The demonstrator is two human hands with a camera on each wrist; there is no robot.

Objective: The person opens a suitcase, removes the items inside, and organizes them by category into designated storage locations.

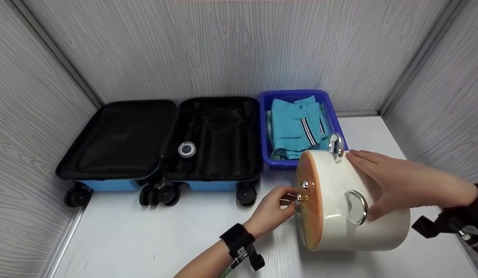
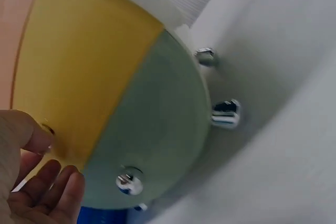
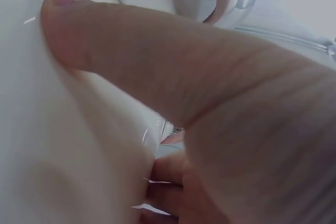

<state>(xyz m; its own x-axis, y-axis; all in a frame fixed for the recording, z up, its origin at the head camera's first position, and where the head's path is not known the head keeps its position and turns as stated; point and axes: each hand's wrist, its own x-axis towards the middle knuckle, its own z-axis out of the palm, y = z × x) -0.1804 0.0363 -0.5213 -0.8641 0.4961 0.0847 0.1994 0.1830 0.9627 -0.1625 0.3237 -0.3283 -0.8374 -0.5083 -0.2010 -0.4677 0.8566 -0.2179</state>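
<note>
Now both hands work on a round white case (image 1: 358, 204) lying on its side on the table (image 1: 154, 239).

Left hand (image 1: 275, 210) pinches a small metal clasp (image 1: 299, 199) on its orange face; right hand (image 1: 397, 183) lies flat over the top, fingers straight. Behind stand an open suitcase (image 1: 161, 143) and a blue basket (image 1: 266, 127) of folded clothes.

Place: a staged recording booth, not showing as a lived-in home.
Showing it: grey wood-grain panels (image 1: 223, 46) are enclosing a bare white bench (image 1: 146, 239).
</note>
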